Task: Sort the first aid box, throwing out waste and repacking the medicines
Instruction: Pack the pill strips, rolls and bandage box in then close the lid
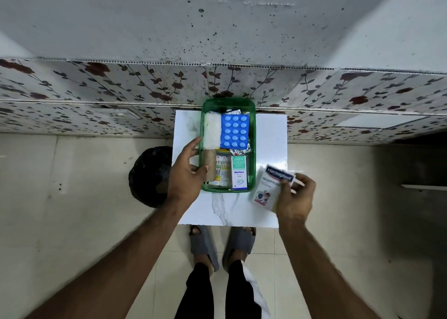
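Both forearms are reaching forward over a small white desk (pixel 227 207) with grey marbling. The left hand (pixel 187 173) is hanging at the left wall of the green first aid box (pixel 252 130), fingers spread and loosely curled, thumb resting near a brown tape roll (pixel 210 165); it is probably only touching the box rather than gripping it. The right hand (pixel 296 195) is hovering at the desk's right edge, its fingers closing on a white Hansaplast plaster box (pixel 268 185), which is tilting with its blue-banded end toward the first aid box.

The first aid box is sitting at the desk's far edge, against a flower-patterned wall panel (pixel 96 86). Inside, a white gauze roll (pixel 212 131) is lying along the left wall beside a blue blister pack (pixel 234 131) of round tablets, with crumpled foil strips (pixel 238 152) showing beneath it. At the near end, a striped carton (pixel 222 170) is lying between the tape roll and a white-and-green Optibex carton (pixel 239 171).

A black-lined bin (pixel 150 176) is standing on the tiled floor (pixel 72 210) just beside the desk's left edge, partly hidden by the left forearm. Grey sandals (pixel 202 243) are showing below the desk's near edge.
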